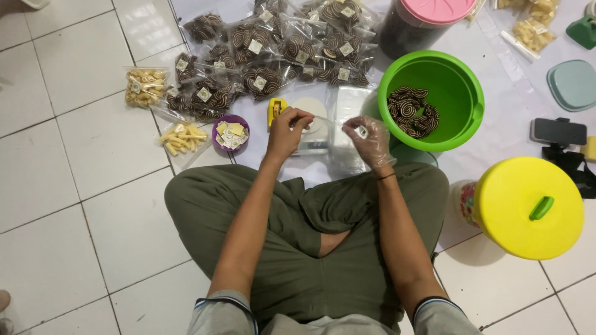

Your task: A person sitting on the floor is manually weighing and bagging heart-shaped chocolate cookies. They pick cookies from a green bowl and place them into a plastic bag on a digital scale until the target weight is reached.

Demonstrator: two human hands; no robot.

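Observation:
I sit cross-legged on a tiled floor. My left hand (287, 131) is bare and pinches the top edge of a clear plastic bag (329, 127) held over a small digital scale (308, 144). My right hand (370, 139), in a thin clear glove, grips the bag's other edge and holds a small square label (361, 131) at its fingertips. Just right of my hands, a green bucket (462, 80) holds several brown spiral cookies (412, 110).
Many sealed bags of spiral cookies (273, 46) lie ahead. Bags of yellow snacks (144, 87) and a purple bowl of labels (230, 133) sit to the left. A yellow-lidded container (528, 208), a phone (557, 131) and a pink-lidded jar (422, 18) stand at right.

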